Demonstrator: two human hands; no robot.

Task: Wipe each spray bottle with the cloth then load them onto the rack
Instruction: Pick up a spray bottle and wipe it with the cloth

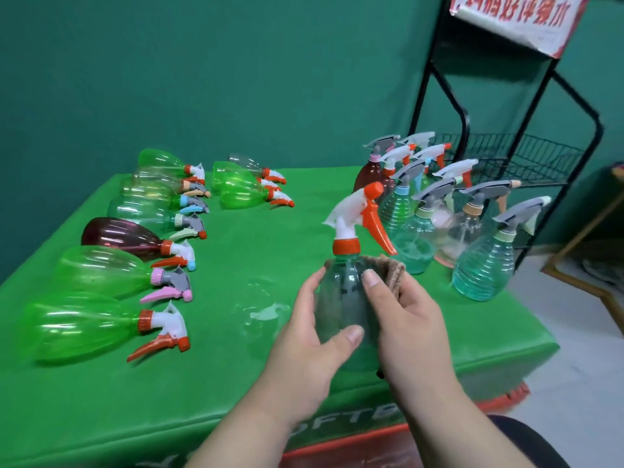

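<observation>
My left hand [309, 336] grips the lower body of an upright clear teal spray bottle [341, 295] with a white head and orange trigger, held above the green table [236, 383]. My right hand [405, 319] holds a brown cloth [393, 273] against the bottle's right side, thumb on the front. Several bottles lie on their sides at the left, among them a green one [81, 325] and a dark red one [118, 236]. Several bottles stand upright at the right, such as a teal one [484, 268]. The black wire rack [526, 157] stands behind them.
A red-and-white sign [516, 18] tops the rack. A green wall runs behind the table. A wooden frame [587, 238] stands on the floor at the far right. An orange crate [354, 447] shows below the table's front edge.
</observation>
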